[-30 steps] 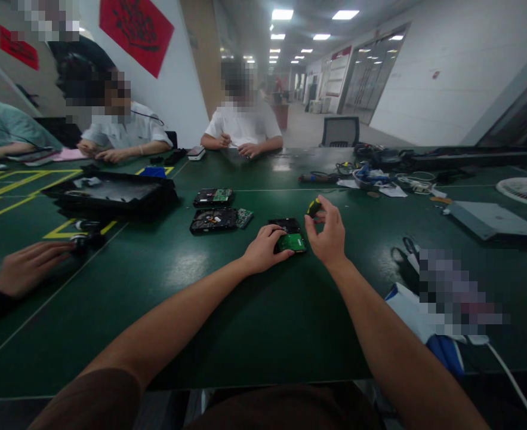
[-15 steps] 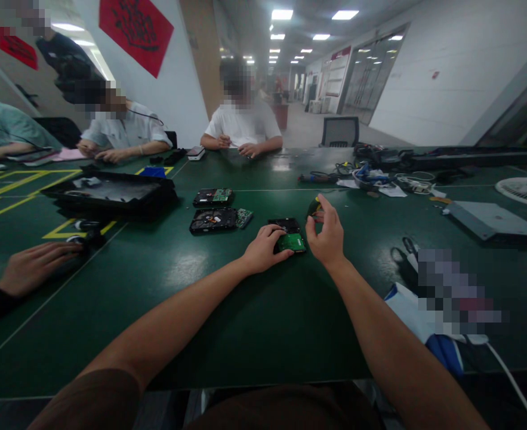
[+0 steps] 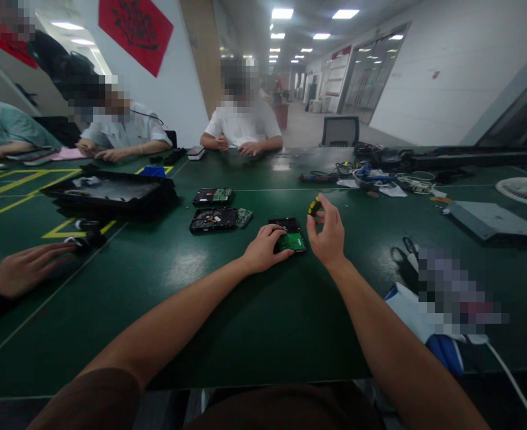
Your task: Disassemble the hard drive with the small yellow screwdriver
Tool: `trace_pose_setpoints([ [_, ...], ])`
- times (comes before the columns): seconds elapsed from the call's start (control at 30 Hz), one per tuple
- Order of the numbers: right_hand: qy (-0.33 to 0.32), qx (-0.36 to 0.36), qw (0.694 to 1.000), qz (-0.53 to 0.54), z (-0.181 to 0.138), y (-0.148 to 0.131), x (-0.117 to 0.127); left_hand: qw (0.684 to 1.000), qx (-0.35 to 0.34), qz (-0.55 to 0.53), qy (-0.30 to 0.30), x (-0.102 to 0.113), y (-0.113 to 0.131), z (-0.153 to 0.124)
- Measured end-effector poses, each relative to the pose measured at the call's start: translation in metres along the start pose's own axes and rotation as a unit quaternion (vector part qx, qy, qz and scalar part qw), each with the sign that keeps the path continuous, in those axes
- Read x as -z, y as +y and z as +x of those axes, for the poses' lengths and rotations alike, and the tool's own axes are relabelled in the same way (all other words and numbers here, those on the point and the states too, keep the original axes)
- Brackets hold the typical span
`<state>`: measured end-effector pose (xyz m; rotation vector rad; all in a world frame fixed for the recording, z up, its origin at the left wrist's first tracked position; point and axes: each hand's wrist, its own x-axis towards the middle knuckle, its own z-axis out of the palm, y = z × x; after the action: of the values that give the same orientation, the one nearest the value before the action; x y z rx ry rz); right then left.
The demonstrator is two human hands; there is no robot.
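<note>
My left hand [image 3: 265,248] grips a small hard drive [image 3: 292,241] flat on the table, green circuit board facing up. Fingers lie over its left side and the thumb rests along the near edge. Right behind it is a black open frame or drive [image 3: 290,224], partly covered by my fingers. My right hand [image 3: 328,230] is raised just right of the drive. Between its thumb and fingertips is a black-and-yellow screwdriver [image 3: 314,206]; only its handle shows clearly. Left of these lie two larger hard drives [image 3: 213,220] and a loose circuit board [image 3: 244,217].
A black tray [image 3: 111,188] stands at the left, near another person's hand [image 3: 30,269]. Cables [image 3: 370,178], a grey metal box [image 3: 496,220] and a blue-white packet [image 3: 409,310] lie at the right. Several people sit across the green table [image 3: 227,322].
The screwdriver handle has turned in my right fingers and shows more yellow. My left hand and the drive stay put. The other person's hand at the left has shifted slightly left.
</note>
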<state>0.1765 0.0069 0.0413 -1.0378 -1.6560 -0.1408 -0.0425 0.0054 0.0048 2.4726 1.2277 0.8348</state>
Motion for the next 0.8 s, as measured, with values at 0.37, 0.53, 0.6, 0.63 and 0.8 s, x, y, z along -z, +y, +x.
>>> trace_pose_setpoints([
  [0.37,0.008,0.008,1.000,0.000,0.0005,-0.0009,0.0001,1.000,0.004,0.002,-0.005,-0.0008,-0.0019,0.0005],
  [0.53,0.004,-0.009,1.000,-0.003,0.0004,0.0008,0.0004,1.000,0.001,0.000,-0.007,0.0003,-0.0012,0.0005],
  [0.6,0.003,-0.015,1.000,-0.006,0.0006,0.0012,0.0009,1.000,0.001,-0.001,-0.007,0.0007,-0.0009,0.0005],
  [0.63,0.002,-0.015,1.000,-0.006,0.0008,0.0012,0.0012,1.000,0.001,-0.002,-0.006,0.0008,-0.0007,0.0004],
  [0.8,-0.004,-0.006,1.000,-0.011,0.0014,0.0003,0.0014,1.000,0.002,-0.002,-0.004,0.0010,-0.0001,0.0002],
])
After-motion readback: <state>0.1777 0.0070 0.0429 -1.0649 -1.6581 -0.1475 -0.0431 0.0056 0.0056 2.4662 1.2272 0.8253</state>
